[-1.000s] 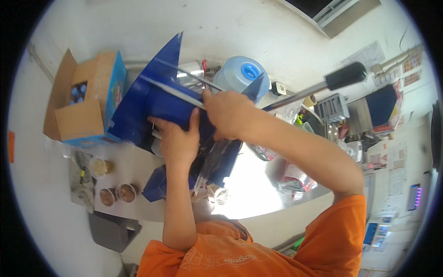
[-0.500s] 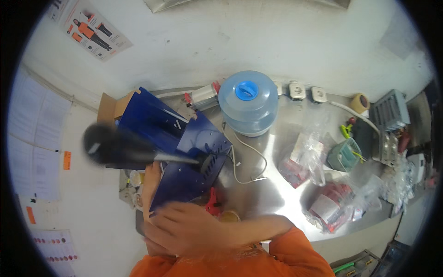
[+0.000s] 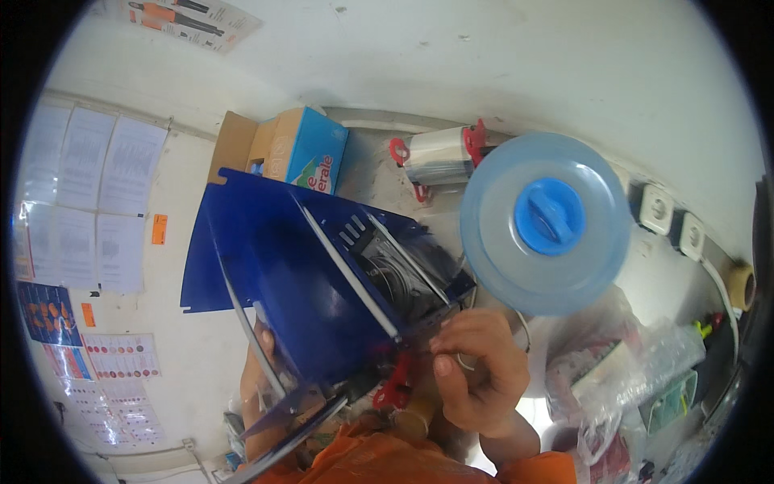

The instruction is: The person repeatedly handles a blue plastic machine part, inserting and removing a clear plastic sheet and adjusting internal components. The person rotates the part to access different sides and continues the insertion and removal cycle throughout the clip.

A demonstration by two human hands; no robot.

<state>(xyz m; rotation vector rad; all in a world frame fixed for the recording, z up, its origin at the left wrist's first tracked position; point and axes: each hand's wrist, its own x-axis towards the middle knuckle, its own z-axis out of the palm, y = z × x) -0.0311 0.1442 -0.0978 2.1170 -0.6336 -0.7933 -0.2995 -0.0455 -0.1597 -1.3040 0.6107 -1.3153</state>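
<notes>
A blue sheet-metal housing (image 3: 282,262) with slots and long pale metal edges or rods is tilted up in front of me. Behind its slotted side, a coiled dark cable (image 3: 387,278) shows. My left hand (image 3: 260,343) grips the housing at its left lower side, with most fingers hidden behind the metal. Close to the housing's right corner is my right hand (image 3: 484,367), its fingers curled and its thumb near the fingertips. A thin pale cord shows beside that thumb; what the fingers pinch is too small to name.
A large water bottle (image 3: 597,266) with a blue cap stands right of the housing. Behind are a blue carton (image 3: 318,149) and a silver roll with red ends (image 3: 439,156). Plastic-wrapped packages (image 3: 597,367) lie at right, near wall sockets (image 3: 657,208). A red tool (image 3: 393,387) lies below the housing.
The housing has been raised and turned, and now appears closer. My right hand has moved from the lower left to the housing's right corner. The black, silver-shafted object is out of sight.
</notes>
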